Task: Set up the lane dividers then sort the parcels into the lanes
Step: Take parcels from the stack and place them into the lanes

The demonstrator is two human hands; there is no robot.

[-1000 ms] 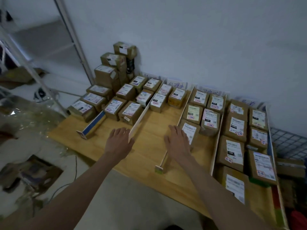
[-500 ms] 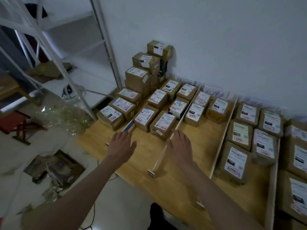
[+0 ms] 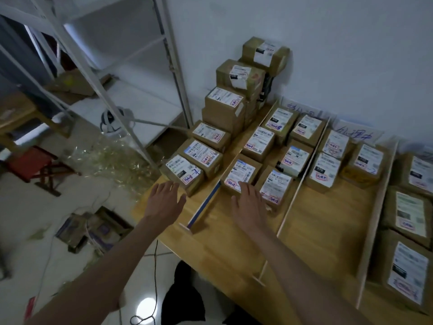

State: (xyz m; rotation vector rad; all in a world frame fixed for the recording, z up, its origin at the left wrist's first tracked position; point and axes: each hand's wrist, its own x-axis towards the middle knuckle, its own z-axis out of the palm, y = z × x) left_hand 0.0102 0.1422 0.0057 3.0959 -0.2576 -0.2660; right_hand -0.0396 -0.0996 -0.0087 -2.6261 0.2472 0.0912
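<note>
Several brown labelled parcels lie in lanes on the wooden table (image 3: pixel 323 233), split by thin white dividers. My left hand (image 3: pixel 164 199) hovers flat, fingers spread, just short of the nearest parcel (image 3: pixel 182 173) in the leftmost lane. My right hand (image 3: pixel 249 205) is flat too, its fingertips over the near edge of a parcel (image 3: pixel 240 175) in the second lane. Between my hands runs a divider with a blue strip (image 3: pixel 205 205). A second divider (image 3: pixel 296 193) stands to the right of my right hand. Neither hand holds anything.
A stack of parcels (image 3: pixel 236 90) rises against the white wall at the back left. A metal shelf frame (image 3: pixel 98 73) stands left of the table over a littered floor. Handwritten lane labels (image 3: pixel 353 136) lean on the wall. A third divider (image 3: pixel 375 219) borders more parcels at right.
The view has swung left, so the lanes sit further right in frame. Both hands have shifted left to the leftmost lanes, and my right hand now reaches over a parcel.
</note>
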